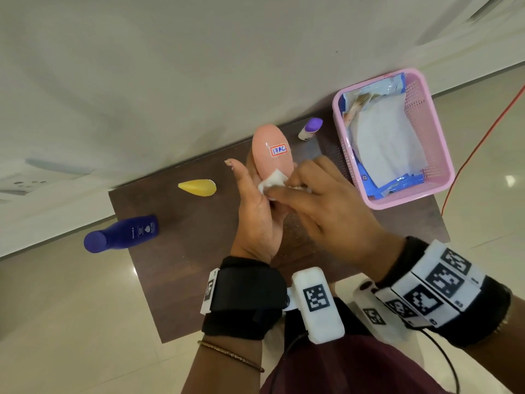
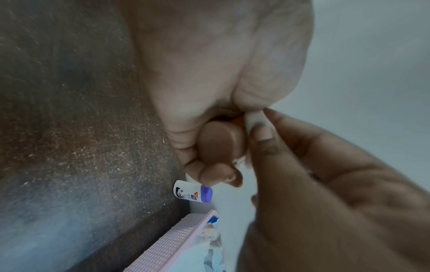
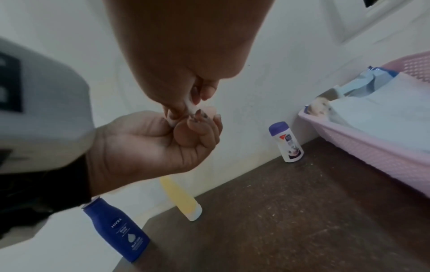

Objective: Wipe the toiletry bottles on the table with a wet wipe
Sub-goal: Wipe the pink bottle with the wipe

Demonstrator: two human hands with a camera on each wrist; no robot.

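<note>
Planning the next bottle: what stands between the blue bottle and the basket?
The yellow bottle, then both hands around the pink bottle, in the head view.

I see a shiny, smooth pink plastic bottle (image 1: 272, 150) with a soft white wipe (image 1: 271, 181) on it. The dark table (image 1: 181, 268) looks like rough wood. At its far right corner sits a holey pink plastic basket (image 1: 431, 129)

Looks like a room in someone's home: small dark wooden table (image 1: 199, 265) pushed against a plain white wall (image 1: 170, 66), glossy tiled floor (image 1: 71, 322), lotion bottles (image 1: 125, 233), pink plastic basket (image 1: 437, 155).
</note>
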